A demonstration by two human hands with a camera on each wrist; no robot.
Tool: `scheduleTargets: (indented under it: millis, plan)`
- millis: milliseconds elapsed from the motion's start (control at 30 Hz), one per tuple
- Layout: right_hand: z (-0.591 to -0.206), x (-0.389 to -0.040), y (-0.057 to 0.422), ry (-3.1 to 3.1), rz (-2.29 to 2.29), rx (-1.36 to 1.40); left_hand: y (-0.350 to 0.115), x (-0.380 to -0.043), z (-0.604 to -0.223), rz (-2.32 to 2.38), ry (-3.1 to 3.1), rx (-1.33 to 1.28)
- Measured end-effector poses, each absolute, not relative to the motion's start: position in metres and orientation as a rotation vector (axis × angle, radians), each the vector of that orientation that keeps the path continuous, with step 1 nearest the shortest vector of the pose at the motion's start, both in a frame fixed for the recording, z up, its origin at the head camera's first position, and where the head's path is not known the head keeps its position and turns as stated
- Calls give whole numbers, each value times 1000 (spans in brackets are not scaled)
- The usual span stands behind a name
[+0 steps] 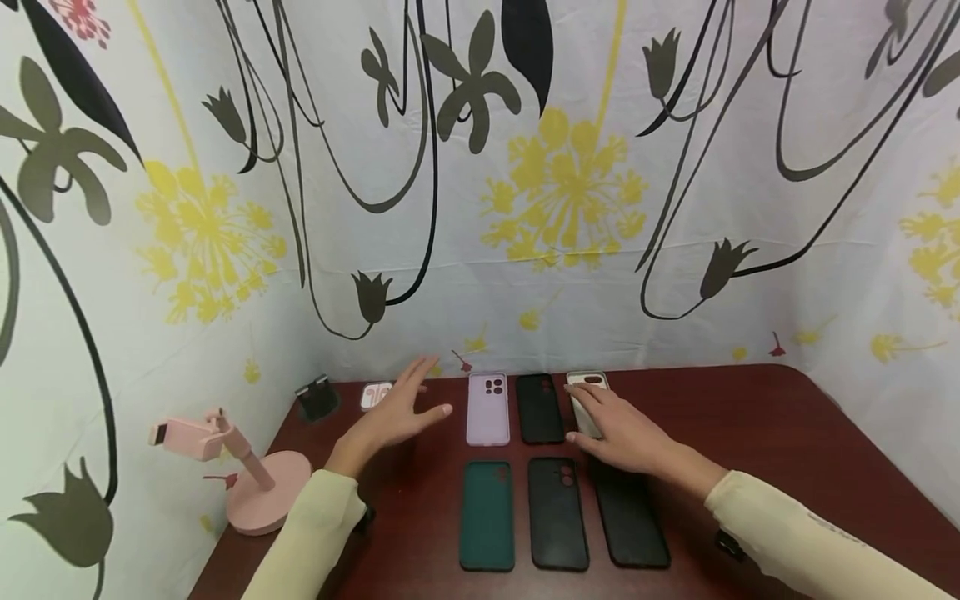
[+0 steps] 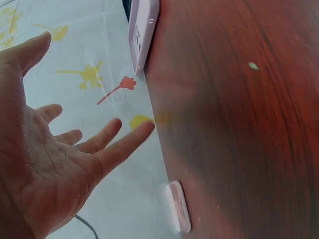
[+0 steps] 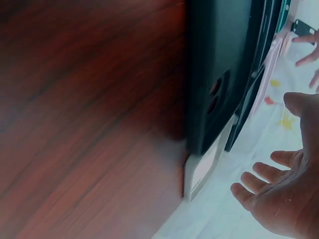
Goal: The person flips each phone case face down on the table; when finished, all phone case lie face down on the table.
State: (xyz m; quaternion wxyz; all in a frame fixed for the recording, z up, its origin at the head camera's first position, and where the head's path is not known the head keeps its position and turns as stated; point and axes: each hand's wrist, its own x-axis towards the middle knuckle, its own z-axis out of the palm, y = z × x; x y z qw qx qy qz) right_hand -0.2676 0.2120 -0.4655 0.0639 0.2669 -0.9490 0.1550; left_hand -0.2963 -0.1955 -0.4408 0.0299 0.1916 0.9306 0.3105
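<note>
My left hand (image 1: 397, 408) hovers over the back left of the table with fingers spread, holding nothing. Close behind it lies a small white earphone case (image 1: 376, 396). My right hand (image 1: 626, 429), fingers extended and empty, hangs over the off-white phone case (image 1: 587, 405), partly covering it. In the right wrist view a gap shows between that hand and the cases. The back row also has a lilac phone case (image 1: 487, 410) and a black phone case (image 1: 540, 408). Nearer lie a green phone case (image 1: 487, 517), a dark phone case (image 1: 558, 515) and another black phone case (image 1: 632, 518).
A pink phone stand (image 1: 258, 500) with a round base stands at the left edge. Behind the left hand is a small black folding holder (image 1: 317, 398). The dark red table (image 1: 750, 450) meets a white patterned cloth (image 1: 465, 250) at the back and sides.
</note>
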Motion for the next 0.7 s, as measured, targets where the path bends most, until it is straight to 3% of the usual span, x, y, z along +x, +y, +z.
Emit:
scheduleTargets:
  millis: [333, 700]
  plan:
    - [-462, -285, 168, -2849, 952, 904, -188, -320, -453, 1511, 2398, 432]
    - [-466, -302, 131, -2867, 1659, 707, -175, -332, -456, 1649, 2095, 203]
